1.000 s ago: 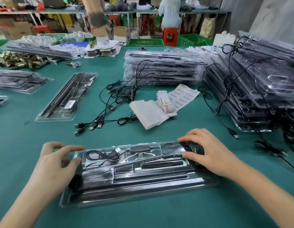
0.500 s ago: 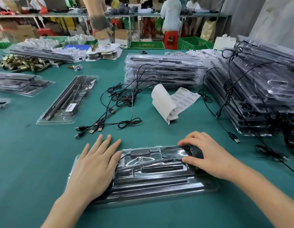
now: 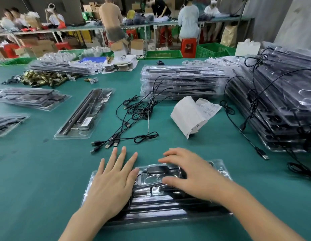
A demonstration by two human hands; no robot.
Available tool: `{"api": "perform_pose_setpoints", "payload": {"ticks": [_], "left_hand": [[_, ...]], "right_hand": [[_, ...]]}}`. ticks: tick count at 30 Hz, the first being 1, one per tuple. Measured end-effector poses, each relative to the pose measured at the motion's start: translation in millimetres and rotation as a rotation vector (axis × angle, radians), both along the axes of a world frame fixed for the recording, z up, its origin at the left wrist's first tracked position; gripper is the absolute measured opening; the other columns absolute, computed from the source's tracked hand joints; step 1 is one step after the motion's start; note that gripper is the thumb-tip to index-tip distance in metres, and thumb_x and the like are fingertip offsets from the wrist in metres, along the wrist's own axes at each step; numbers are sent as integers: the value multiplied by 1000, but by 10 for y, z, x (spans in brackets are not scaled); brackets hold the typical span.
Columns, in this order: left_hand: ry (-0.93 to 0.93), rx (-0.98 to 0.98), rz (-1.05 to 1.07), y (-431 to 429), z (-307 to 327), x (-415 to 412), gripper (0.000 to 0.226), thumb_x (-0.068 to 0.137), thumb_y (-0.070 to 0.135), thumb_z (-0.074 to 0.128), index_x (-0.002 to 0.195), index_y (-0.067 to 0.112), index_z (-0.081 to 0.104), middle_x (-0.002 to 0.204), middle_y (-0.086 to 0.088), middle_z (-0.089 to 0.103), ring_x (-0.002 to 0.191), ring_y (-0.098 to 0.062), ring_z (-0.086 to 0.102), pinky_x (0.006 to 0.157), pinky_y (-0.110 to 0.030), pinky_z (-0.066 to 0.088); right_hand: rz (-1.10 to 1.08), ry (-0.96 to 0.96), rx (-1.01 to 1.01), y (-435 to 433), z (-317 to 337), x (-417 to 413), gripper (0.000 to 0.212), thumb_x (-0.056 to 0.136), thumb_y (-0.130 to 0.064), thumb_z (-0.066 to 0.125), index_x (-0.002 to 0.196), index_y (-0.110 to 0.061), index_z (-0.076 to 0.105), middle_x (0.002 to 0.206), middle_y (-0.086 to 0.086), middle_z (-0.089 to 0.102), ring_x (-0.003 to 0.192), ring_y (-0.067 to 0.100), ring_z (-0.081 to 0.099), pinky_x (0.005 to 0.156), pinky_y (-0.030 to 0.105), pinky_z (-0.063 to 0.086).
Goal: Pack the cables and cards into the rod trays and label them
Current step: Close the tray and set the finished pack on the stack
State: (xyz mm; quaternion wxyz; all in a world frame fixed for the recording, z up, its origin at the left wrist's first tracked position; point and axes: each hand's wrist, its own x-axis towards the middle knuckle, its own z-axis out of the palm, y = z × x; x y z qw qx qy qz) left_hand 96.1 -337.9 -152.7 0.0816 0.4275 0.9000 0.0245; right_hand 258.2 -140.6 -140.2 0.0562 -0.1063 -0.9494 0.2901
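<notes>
Tray: the clear plastic blister tray with black rods (image 3: 160,207) lies on the green worktop (image 3: 38,171) right in front of me, under both my hands.
Long axis: it runs from 9 to 3 o'clock, broadside to me, with the rods along its near side.
Cable: a black cable with an inline block (image 3: 155,169) sits in the far compartment, between my two hands.
Left hand (image 3: 111,185): flat, palm down, fingers straight and spread, pressing on the tray's 9 o'clock end; the fingertips reach past its far edge.
Right hand (image 3: 191,178): palm down over the middle and 3 o'clock part, fingers lightly bent and gripping nothing; it is blurred, so finer detail is lost.
Step, as I judge it: pressing the tray closed, with no label visible on it yet.
Labels: the curled white sheet of printed labels (image 3: 189,115) lies at 1 o'clock, well beyond the tray; my right hand is nearer.
In the way: nothing between right hand and sheet; the loose black USB cables (image 3: 133,117) sprawl at 12 o'clock, just left of that path.
Around: a labelled tray (image 3: 85,113) at 10 o'clock, one tray stack (image 3: 179,82) at 12, a taller one draped with cables (image 3: 281,105) at 2.
</notes>
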Motion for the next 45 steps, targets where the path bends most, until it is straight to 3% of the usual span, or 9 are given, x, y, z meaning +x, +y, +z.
{"api": "perform_pose_setpoints", "payload": {"ticks": [5,10,13,17,23,34,38,41,45], "left_hand": [[-132,-22,2,88,110,-146,63,104,59,20,161,43,-4,169,7,-19,153,-14,-26,126,-44,-5],[-191,632,22,699,393,-142,53,99,39,60,147,21,48,154,0,45,145,-17,34,116,-25,21],[-130,813,-84,1314,593,-11,56,99,37,60,151,23,45,154,-1,43,144,-20,35,119,-31,24],[65,484,-160,1925,748,-84,56,101,58,45,152,36,43,161,1,38,147,-23,30,118,-46,26],[44,-83,-102,1731,552,-482,72,92,67,55,155,37,35,153,1,46,142,-27,39,114,-51,30],[-274,530,-239,1031,335,-647,53,89,13,76,134,37,63,135,19,60,127,-1,51,111,-24,35],[-465,710,-214,880,357,-611,35,96,12,65,118,39,69,119,20,69,119,3,59,104,-22,42],[-692,880,-121,761,327,-617,14,91,39,70,104,33,74,104,9,74,101,-4,67,92,-24,48],[-663,853,-173,613,250,-620,34,84,26,83,112,36,66,96,3,69,99,-11,67,98,-27,48]], "right_hand": [[62,36,94,-207,-207,-130,68,87,-77,49,149,-49,40,159,-25,31,149,-13,1,123,23,3],[41,87,148,-222,-230,-137,66,87,-75,49,147,-48,44,156,-21,39,150,-2,16,115,12,1],[53,79,148,-238,-230,-129,64,89,-72,50,148,-47,43,158,-16,38,150,4,21,119,21,9],[38,154,73,-231,-207,-103,57,89,-65,59,141,-43,52,150,-17,45,143,3,30,119,22,22],[-116,365,-154,-151,-158,-50,6,90,-34,71,93,-30,70,98,-18,57,102,2,53,92,27,44],[-412,420,-229,-119,-173,-68,12,94,-34,65,82,-37,64,93,-20,62,98,8,59,82,21,47],[-531,406,-300,-86,-176,-59,4,96,-35,65,96,-38,63,100,-23,62,101,0,61,85,21,50],[-564,367,-366,-108,-157,-84,20,94,-47,62,112,-40,58,108,-23,64,107,-5,60,91,26,52],[-505,347,-290,-132,-104,-107,28,88,-46,71,114,-47,60,113,-31,61,108,-11,56,83,8,44]]}}
